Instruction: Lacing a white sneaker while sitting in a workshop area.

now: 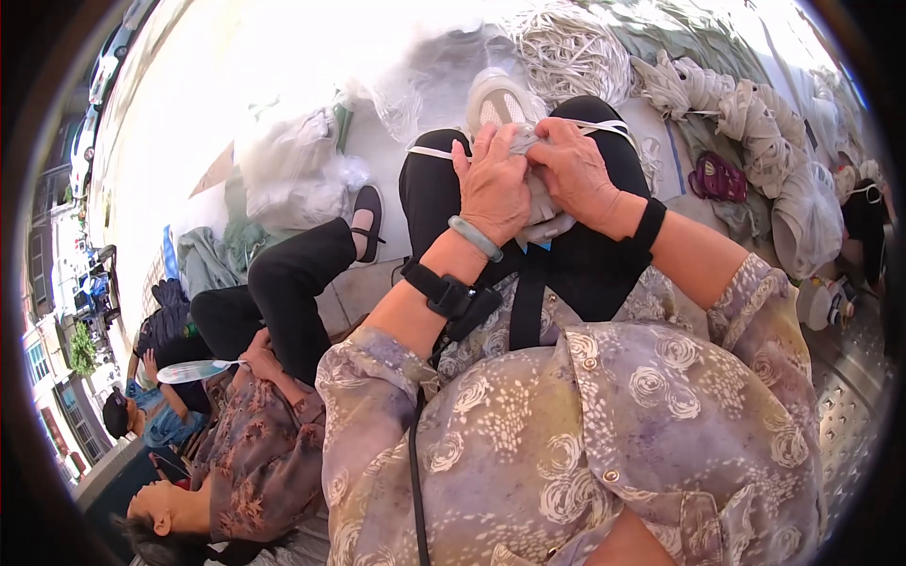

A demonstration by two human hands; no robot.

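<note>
A pale beige and white shoe [495, 97] lies between my knees, toe pointing away from me. My left hand [495, 184] grips its left side, with fingers bent over the lacing area. From the other side my right hand [578, 174] pinches the shoe's upper close to my left fingertips. What exactly lies between the right fingertips is hidden. One end of a white shoelace [429, 151] rests over my left knee, and another white lace end [609, 125] crosses my right knee. My hands cover most of the shoe's middle.
A heap of white laces [571, 52] lies ahead. Bundled beige shoe parts [755, 123] extend along the right, beside a dark red purse [719, 177]. Clear plastic bags [293, 170] sit to the left. A seated person [274, 443] holding a fan [193, 371] is close on my left.
</note>
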